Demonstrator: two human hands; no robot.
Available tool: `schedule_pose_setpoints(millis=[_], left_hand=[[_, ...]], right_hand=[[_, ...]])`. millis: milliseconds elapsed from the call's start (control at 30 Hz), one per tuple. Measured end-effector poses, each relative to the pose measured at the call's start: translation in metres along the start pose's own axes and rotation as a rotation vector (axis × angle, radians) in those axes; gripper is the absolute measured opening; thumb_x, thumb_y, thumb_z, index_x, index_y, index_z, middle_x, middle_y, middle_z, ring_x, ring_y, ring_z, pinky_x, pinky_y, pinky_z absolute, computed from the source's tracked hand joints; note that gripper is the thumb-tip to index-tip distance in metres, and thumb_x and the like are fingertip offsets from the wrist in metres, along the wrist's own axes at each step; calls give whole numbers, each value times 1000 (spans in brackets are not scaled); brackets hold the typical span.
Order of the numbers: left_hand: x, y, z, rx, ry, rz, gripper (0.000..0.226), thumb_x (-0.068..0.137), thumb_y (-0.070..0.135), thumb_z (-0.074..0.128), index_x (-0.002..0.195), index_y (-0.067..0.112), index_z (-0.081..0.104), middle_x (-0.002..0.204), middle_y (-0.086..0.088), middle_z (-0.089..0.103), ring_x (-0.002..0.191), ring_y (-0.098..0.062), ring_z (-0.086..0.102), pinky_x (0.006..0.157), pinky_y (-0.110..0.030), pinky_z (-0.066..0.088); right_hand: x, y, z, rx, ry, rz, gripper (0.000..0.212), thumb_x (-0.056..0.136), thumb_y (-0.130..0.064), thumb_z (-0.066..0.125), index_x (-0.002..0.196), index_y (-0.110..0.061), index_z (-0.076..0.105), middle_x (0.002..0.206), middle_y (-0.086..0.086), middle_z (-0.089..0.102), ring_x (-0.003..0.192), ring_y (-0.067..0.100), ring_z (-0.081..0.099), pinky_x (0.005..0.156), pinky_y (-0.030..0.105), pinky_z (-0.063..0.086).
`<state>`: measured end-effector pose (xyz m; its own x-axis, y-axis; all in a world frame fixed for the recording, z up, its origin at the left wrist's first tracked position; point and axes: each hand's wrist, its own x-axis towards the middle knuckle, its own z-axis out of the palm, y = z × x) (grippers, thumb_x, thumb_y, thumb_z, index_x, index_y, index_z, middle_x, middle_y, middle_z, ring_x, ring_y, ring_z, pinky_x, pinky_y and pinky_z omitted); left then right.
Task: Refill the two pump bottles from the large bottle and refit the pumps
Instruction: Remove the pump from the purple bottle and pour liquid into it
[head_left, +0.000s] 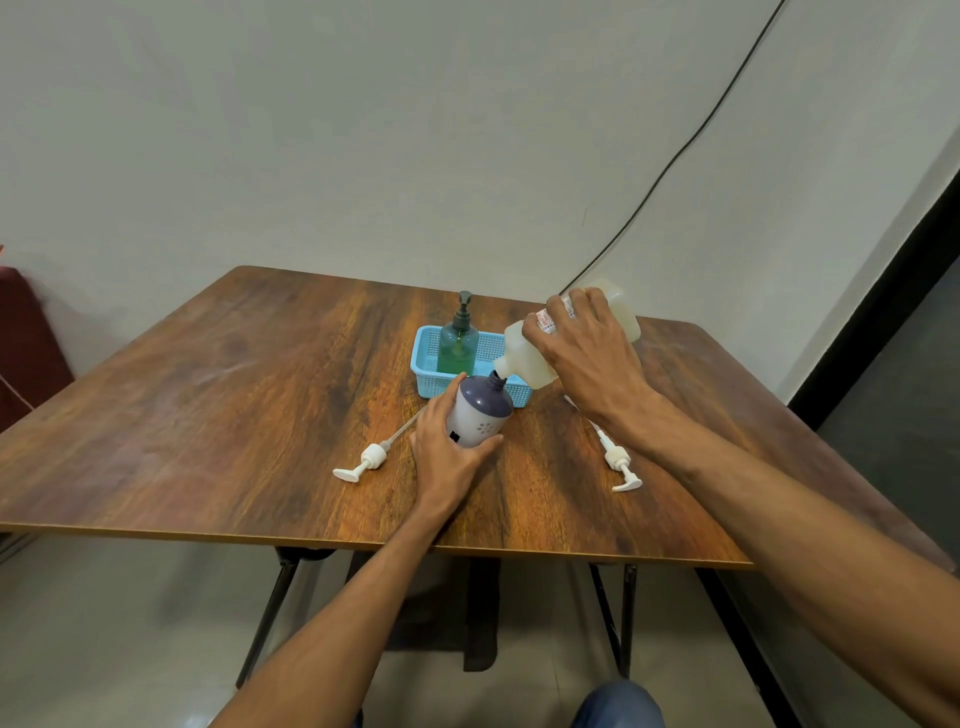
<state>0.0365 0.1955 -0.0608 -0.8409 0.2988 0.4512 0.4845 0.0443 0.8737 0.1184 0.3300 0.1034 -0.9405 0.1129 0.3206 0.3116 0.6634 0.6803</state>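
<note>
Left grip: my left grip (448, 453) was wrapped round the lower body of the purple-topped bottle (480, 410), with the thumb across the near side and the fingers curled round the left side.
Purple-topped bottle: it had no pump on and sat near the middle of the tabletop (208, 395), just in front of the blue basket (422, 364). It leaned a little, with its open neck pointing up and to the right. My grip hid its base, so I could not tell whether it rested on the wood.
Right grip: my right grip (587, 353) was clamped over the large bottle (524, 358) from above, fingers curled across its labelled side.
Large bottle: pale and translucent, it was up in the air and tipped steeply down to the left, its mouth meeting the neck of the purple-topped bottle. I could not make out any liquid passing.
Left pump: the left pump (366, 460), white, lay flat on the tabletop just left of my left grip, with its tube pointing toward the blue basket.
Right pump: the right pump (619, 462), also white, lay flat on the tabletop beside my right forearm, its head toward me.
Basket contents: a green bottle (458, 345) stood upright inside with its dark pump fitted.
Wall: a black cable (675, 156) ran down it toward the far edge of the tabletop.
</note>
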Motion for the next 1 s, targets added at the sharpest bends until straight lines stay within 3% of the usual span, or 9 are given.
schedule_pose_setpoints(millis=[267,1000], left_hand=[[-1,1,0,9,3,2,90,69,26,91,147,16,47,141,-3,56,128,-19,52,107,-53,45],[0,-2,1,13,-13,-13,91,70,31,90,148,21,45,142,0,55,128,-16,52,107,-52,46]], right_hand=[[-1,-1,-1,-6,-1,10,66,78,-21,81,134,-16,48,132,22,55,120,41,51,105,54,38],[-7,2,2,57,12,20,65,84,-18,72,140,-15,40,139,23,48,127,43,44,110,54,32]])
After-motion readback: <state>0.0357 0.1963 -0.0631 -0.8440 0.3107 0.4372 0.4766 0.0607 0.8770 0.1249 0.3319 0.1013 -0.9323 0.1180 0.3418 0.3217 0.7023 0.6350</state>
